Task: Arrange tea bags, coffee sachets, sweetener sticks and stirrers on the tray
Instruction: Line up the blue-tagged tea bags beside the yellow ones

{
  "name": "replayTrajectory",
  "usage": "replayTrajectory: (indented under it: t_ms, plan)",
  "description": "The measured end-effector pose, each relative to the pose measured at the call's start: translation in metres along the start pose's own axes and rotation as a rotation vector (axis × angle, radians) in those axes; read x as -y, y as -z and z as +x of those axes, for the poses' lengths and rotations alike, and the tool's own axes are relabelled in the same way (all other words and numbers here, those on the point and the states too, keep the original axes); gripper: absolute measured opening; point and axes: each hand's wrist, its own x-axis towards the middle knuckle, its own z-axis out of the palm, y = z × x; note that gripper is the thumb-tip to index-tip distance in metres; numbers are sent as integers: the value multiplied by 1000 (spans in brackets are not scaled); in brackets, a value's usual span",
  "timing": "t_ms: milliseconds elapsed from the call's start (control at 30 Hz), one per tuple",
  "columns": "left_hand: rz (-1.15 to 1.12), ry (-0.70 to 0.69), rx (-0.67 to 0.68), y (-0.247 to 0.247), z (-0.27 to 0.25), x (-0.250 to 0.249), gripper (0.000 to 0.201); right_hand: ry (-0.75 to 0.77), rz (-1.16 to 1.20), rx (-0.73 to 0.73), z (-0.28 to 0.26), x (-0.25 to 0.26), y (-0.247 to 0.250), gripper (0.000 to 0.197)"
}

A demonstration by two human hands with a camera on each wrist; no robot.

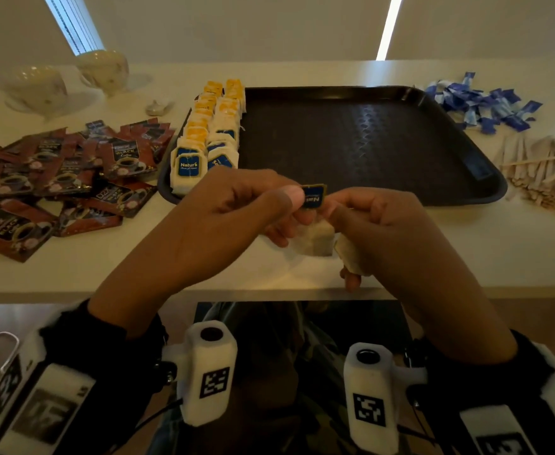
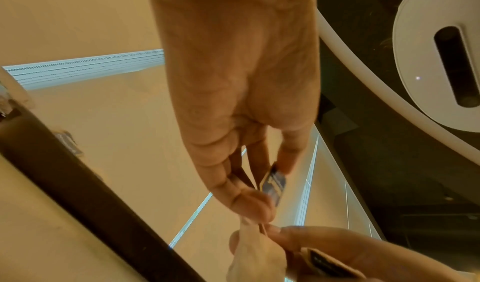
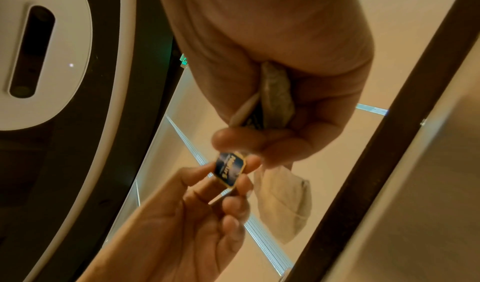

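Observation:
Above the table's front edge, my left hand (image 1: pixel 289 205) pinches the blue tag (image 1: pixel 314 196) of a tea bag (image 1: pixel 312 241), whose pale pouch hangs below between both hands. My right hand (image 1: pixel 345 211) pinches the top of that pouch and curls round a second tea bag (image 1: pixel 351 257) in its palm. In the right wrist view the tag (image 3: pixel 230 168) sits between left fingertips and the palmed bag (image 3: pixel 275 99) is folded in the fist. The dark tray (image 1: pixel 351 142) lies beyond, with two rows of tea bags (image 1: pixel 210 126) along its left side.
Red-brown coffee sachets (image 1: pixel 56 178) lie heaped left of the tray. Blue sweetener sticks (image 1: pixel 479 106) and wooden stirrers (image 1: pixel 545 178) lie at its right. Two pale cups (image 1: pixel 102 70) stand at the back left. Most of the tray's floor is bare.

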Motion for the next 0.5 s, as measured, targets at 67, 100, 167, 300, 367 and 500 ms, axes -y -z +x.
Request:
replayTrajectory:
  t_ms: [67, 100, 167, 300, 367, 500]
  plan:
    - [36, 8, -19, -1, -2, 3, 17, -1, 1, -9, 0, -1, 0, 19]
    - [50, 5, -32, -1, -3, 5, 18, 8, -5, -16, 0, -2, 0, 19]
    - [61, -19, -41, -2, -6, 6, 21, 25, -29, -32, 0, -3, 0, 18]
    - [50, -29, -5, -2, -10, 8, 28, 5, 0, -30, -1, -1, 1, 18]
    - [34, -4, -14, -2, -10, 10, 27, 1, -9, -27, -1, -1, 2, 17]
    - [-4, 37, -99, -8, -7, 11, 14, -2, -8, -28, -1, 1, 1, 17]
